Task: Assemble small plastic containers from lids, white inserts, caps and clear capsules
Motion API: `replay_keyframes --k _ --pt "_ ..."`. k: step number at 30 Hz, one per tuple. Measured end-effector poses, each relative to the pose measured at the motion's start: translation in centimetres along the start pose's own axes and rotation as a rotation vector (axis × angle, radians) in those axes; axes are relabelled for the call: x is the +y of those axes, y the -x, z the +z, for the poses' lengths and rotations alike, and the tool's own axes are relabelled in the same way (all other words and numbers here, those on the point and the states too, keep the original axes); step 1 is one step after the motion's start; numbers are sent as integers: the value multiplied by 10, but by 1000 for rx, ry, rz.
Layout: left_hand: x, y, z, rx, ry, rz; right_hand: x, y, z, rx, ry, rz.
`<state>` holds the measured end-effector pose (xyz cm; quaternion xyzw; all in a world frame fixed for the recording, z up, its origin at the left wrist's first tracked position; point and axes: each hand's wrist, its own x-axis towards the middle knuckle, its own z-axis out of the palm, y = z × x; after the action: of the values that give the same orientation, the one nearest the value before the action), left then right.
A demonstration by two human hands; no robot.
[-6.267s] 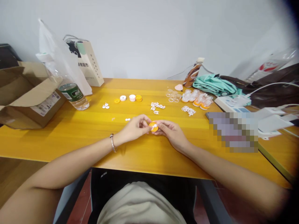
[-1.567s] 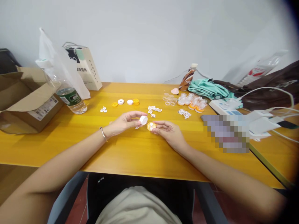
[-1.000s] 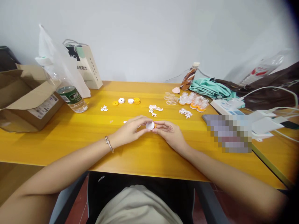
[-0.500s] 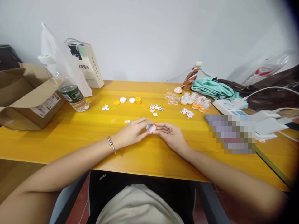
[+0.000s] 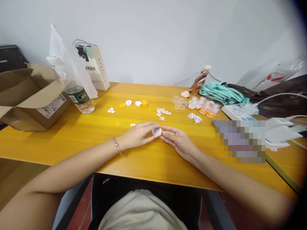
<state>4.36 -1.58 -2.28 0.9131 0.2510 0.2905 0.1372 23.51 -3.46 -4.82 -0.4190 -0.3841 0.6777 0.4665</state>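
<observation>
Between my two hands is a small round cap-like part, white inside with an orange-yellow rim. My left hand pinches its left side between thumb and fingers. On the opposite side, the closed fingertips of my right hand grip the rim. Beyond the hands lie white openwork plastic pieces, with more white openwork pieces to the right. Yellow and white round caps sit farther back. Small white discs are partly hidden by my left hand, and white parts lie farther left.
Clear rings and clear-and-orange domed pieces stand back right, near a brown drink bottle and green cloth. Right are a power strip and blurred-out device; left, a water bottle and cardboard box.
The view has shifted slightly, so the table things appear a little farther right. My right fingers have shifted on the round part, which both hands still hold.
</observation>
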Motion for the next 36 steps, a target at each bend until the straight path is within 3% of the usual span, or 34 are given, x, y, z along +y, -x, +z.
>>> replay_keyframes --k 12,21,36 --pt "3 -1 -2 110 -2 72 -1 5 0 -157 -172 108" --pt "4 -1 -5 31 -83 140 0 5 1 -174 -193 125" --pt "3 -2 -9 -20 -59 103 -2 4 3 -162 -189 143"
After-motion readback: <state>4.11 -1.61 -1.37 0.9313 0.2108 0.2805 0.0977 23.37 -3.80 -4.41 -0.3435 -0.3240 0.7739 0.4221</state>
